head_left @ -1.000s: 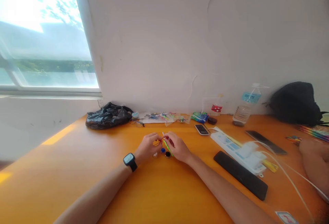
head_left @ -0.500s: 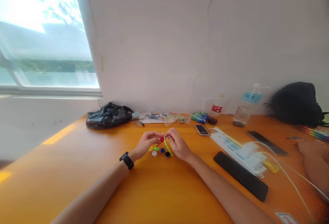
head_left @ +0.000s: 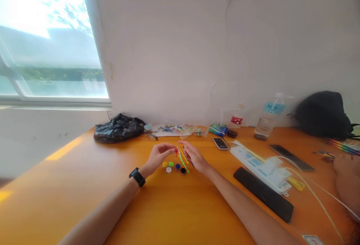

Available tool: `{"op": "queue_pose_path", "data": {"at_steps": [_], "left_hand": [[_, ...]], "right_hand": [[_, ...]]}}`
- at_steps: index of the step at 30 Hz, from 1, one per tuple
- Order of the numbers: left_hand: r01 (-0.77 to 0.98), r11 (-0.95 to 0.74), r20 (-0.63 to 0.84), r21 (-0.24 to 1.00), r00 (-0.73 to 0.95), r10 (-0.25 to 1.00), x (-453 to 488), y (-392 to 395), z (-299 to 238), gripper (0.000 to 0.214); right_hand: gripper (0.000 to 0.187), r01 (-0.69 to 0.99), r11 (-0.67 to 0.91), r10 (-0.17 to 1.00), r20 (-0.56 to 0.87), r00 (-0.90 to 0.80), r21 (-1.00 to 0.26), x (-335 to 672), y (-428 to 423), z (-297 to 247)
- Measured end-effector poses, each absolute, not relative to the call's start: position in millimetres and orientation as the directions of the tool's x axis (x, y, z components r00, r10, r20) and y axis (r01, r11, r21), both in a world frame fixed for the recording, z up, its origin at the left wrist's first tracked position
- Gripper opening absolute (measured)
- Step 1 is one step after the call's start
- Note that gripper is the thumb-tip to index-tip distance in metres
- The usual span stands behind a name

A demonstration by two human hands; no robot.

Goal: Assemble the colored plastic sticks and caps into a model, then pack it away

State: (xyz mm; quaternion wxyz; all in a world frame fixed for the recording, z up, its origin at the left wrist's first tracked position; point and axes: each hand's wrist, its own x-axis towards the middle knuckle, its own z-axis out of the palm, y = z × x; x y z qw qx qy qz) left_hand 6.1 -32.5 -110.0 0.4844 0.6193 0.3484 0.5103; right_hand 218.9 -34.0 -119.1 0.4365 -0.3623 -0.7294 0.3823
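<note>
My left hand (head_left: 159, 157), with a black watch on the wrist, pinches a small red plastic piece (head_left: 176, 151) between thumb and fingertips. Just right of it, my right hand (head_left: 195, 157) is open, fingers stretched out above thin sticks. A green stick (head_left: 183, 163) with an arrow-like end and a yellow stick (head_left: 184, 156) lie slanting beside it; other sticks are partly hidden by this hand. Between and below the hands stand several little round pots or caps: yellow (head_left: 164, 165), green (head_left: 171, 164), white (head_left: 168, 170), blue (head_left: 177, 166) and black (head_left: 183, 170).
Along the wall lie a black plastic bag (head_left: 119, 128), glasses (head_left: 150, 136) and bags of small coloured parts (head_left: 180, 128). At right are a power strip (head_left: 260, 166) with cables, phones (head_left: 263, 194), a large bottle (head_left: 266, 123) and another person's hand (head_left: 347, 179).
My right hand has let go of the red piece and its fingers have spread. The red piece stays in my left hand, now more upright and no longer over the green pot.
</note>
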Motion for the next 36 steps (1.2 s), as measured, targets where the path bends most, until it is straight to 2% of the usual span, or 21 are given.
{"op": "queue_pose_path", "data": {"at_steps": [2, 5, 7, 11, 17, 21, 26, 36], "left_hand": [[-0.066, -0.295, 0.302, 0.953, 0.204, 0.931, 6.0, -32.8, -108.4, 0.028], [-0.057, -0.281, 0.287, 0.958, 0.169, 0.943, 5.4, -34.2, -106.1, 0.029], [-0.052, -0.26, 0.265, 0.964, 0.153, 0.952, 4.4, -33.8, -106.5, 0.029], [-0.091, -0.206, 0.215, 0.974, 0.112, 0.97, 0.2, -25.3, -113.3, 0.03], [-0.442, -0.073, 0.132, 0.894, 0.104, 0.986, -10.4, -4.5, -124.8, 0.034], [-0.584, -0.026, 0.1, 0.811, 0.094, 0.991, -17.7, 5.4, -129.1, 0.034], [-0.655, -0.031, 0.096, 0.755, 0.063, 0.993, -23.0, 14.0, -133.5, 0.033], [-0.655, -0.015, 0.033, 0.755, 0.015, 0.999, -23.1, 18.7, -139.6, 0.026]], "right_hand": [[0.078, 0.118, 0.337, 0.871, 0.261, -0.416, -0.934, 221.2, -33.1, -115.7], [0.081, -0.006, 0.24, 0.897, 0.224, -0.382, -0.971, 225.2, -32.3, -111.1], [0.082, -0.027, 0.213, 0.921, 0.21, -0.329, -0.977, 227.2, -30.8, -110.6], [0.084, 0.05, 0.175, 0.959, 0.158, -0.235, -0.983, 229.0, -25.5, -114.5], [0.081, 0.079, 0.165, 0.971, 0.148, -0.189, -0.983, 229.8, -22.3, -117.2], [0.081, 0.081, 0.155, 0.974, 0.139, -0.179, -0.985, 231.1, -21.6, -118.8], [0.082, 0.099, 0.148, 0.977, 0.13, -0.17, -0.984, 233.4, -18.3, -122.2], [0.081, 0.126, 0.168, 0.975, 0.146, -0.167, -0.978, 235.2, -14.4, -128.2]]}}
